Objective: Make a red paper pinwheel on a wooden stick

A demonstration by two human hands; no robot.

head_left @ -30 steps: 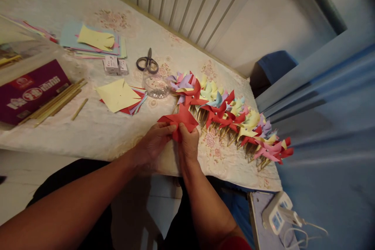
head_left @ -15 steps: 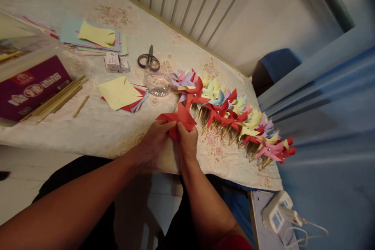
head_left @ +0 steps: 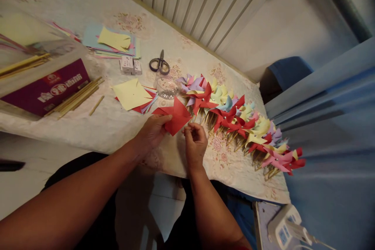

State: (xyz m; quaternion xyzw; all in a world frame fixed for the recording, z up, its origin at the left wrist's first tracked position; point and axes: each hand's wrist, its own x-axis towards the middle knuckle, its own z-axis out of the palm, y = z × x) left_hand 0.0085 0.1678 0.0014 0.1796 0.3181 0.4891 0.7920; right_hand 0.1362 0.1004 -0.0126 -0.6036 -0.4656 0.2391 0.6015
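My left hand pinches a folded red paper piece above the table's near edge. My right hand is just right of the paper, its fingers curled and thumb pressed to fingertip; what it holds, if anything, is too small to make out. Directly behind the paper runs a row of finished paper pinwheels in red, yellow, pink, purple and blue, lying on wooden sticks toward the right end of the table. A clear cup of small pins stands just beyond the red paper.
On the floral tablecloth lie a stack of cut paper squares, scissors, small boxes, coloured sheets, wooden sticks and a purple box. A radiator stands behind. A power strip sits at the lower right.
My right hand has come off the red paper and drawn slightly right, fingers pinched. My left hand alone holds the paper now, lifted a little. The view has shifted.
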